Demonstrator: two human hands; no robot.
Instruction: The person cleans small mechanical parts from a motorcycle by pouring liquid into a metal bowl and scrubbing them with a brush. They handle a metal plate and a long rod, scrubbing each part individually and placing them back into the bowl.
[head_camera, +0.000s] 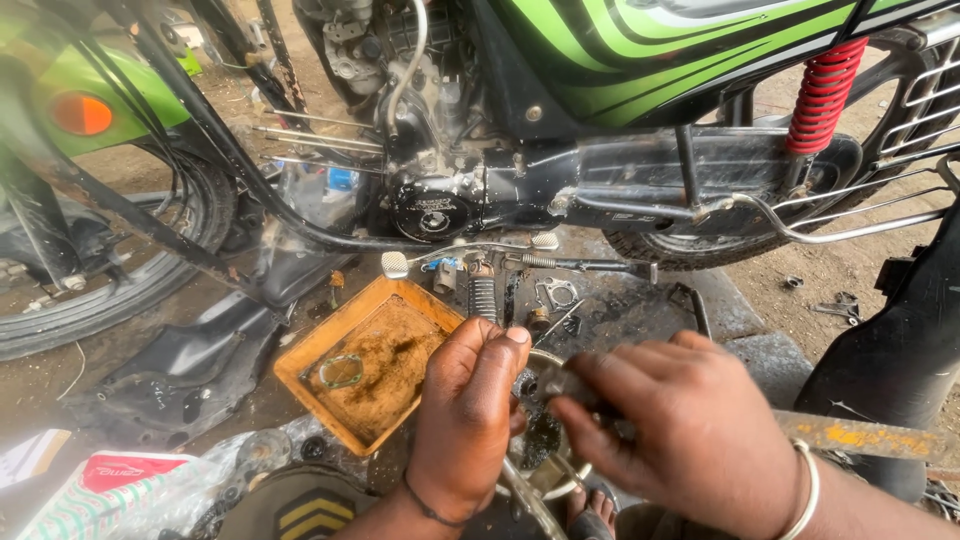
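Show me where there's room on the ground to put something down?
Bare dirt lies at the right, between the rear tyre and the black panel. The orange tray has open floor beside its gasket ring. It is crowded around the spring and under the left hand and right hand.

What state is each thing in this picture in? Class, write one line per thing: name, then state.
Left hand: closed around a dark greasy part.
Right hand: gripping the same part over a metal bowl.
Orange tray: on the ground, dirty, a ring gasket inside.
Motorcycle: upright, engine partly stripped.
Red spring: mounted, upright.
Loose spring: lying on the ground.
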